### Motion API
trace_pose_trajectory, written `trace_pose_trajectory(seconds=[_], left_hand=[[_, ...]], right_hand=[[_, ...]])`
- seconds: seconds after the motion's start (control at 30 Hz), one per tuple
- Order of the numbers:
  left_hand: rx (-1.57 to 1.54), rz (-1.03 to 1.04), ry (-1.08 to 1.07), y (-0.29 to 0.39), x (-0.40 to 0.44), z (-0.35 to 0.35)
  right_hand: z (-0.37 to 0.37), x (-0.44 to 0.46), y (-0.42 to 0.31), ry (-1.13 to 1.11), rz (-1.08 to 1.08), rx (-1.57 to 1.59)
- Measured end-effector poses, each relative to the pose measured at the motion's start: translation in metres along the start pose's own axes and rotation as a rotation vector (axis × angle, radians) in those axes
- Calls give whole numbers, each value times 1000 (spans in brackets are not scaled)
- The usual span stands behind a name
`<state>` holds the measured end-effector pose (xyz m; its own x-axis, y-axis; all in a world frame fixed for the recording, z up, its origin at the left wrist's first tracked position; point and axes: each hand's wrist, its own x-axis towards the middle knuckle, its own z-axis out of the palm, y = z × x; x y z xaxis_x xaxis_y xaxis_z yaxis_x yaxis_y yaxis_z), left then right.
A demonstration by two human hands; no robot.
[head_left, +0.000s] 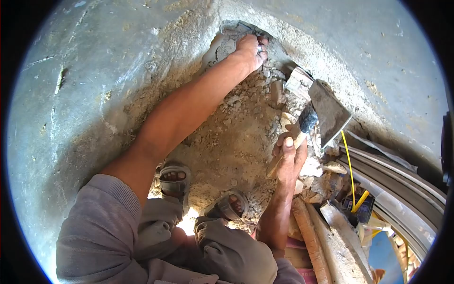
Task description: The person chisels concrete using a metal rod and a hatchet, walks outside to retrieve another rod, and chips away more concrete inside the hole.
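Head view: nearest, I see dark strapped sandals (175, 187) on dusty brown ground (213, 156). Past them, the right hand (288, 156) is wrapped around a black-necked tool with a pale wooden handle (306, 122); beside its neck stands a flat grey plate (329, 111), and I can't tell whether they join. Farthest, the left hand (249, 51) reaches, curled, into a rough hollow (226, 46) in the grey wall (118, 42); whether it grips anything, I cannot tell.
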<state>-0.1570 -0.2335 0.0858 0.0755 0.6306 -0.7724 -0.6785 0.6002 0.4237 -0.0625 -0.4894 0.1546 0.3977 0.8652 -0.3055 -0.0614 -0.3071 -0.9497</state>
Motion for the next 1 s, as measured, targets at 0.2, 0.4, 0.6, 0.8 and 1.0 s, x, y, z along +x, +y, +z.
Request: trace_pose_trajectory(seconds=[0.2,0.4,0.6,0.8,1.0], left_hand=[[-241,-140,-147,13,18,-1],[-264,-98,-138,11,12,-5],[88,-75,-89,22,-14,0],[83,-126,-106,17,11,-5],[-97,-120,-113,14,16,-5]], right_hand=[[0,6,4,-38,-67,113],[12,23,-2,-93,-131,14],[8,42,25,-124,-291,-146],[3,44,26,-124,-283,-127],[4,52,21,-118,-265,-180]])
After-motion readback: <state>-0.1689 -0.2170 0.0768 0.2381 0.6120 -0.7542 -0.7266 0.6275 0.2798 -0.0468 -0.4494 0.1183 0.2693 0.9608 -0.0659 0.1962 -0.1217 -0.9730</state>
